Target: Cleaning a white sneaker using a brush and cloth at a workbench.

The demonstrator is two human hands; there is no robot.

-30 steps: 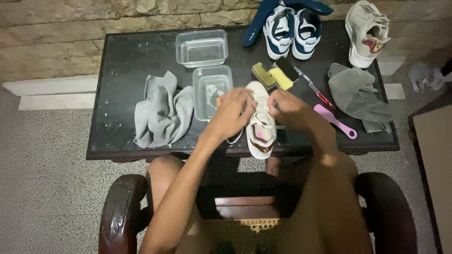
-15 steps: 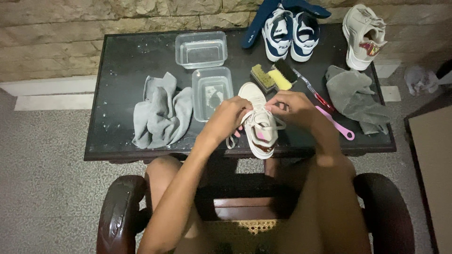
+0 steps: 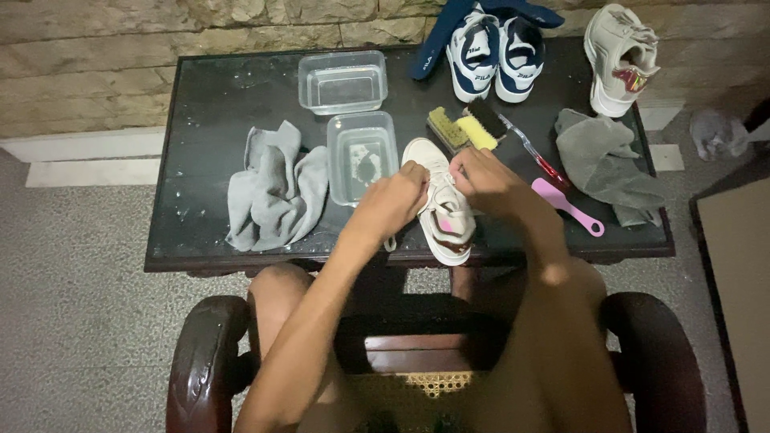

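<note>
Both hands on the off-white low-top sneaker (image 3: 440, 200), which lies mid-front on the dark scuffed table (image 3: 200, 96) (toe away). Left hand (image 3: 391, 202) fingers curled, pinching its upper; right hand (image 3: 486, 180) fingers closed on the other side. Clear rectangular plastic tub (image 3: 361, 157) just beside.

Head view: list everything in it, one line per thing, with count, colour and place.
table: 1, black, by the stone wall
white shoe: 1, white with pink patch, front edge of table, in both hands
clear tubs: 2, transparent, table centre, one behind the other
grey cloths: 2, grey, one left, one right
brushes: 2, yellow and black, behind the shoe
toothbrush: 1, red, right of brushes
pink brush: 1, pink, right front
navy shoes: 2, navy and white, back edge
pale shoe: 1, off-white, back right
chair: 1, dark wood, under the person
left hand: 1, on the shoe
right hand: 1, on the shoe
</note>
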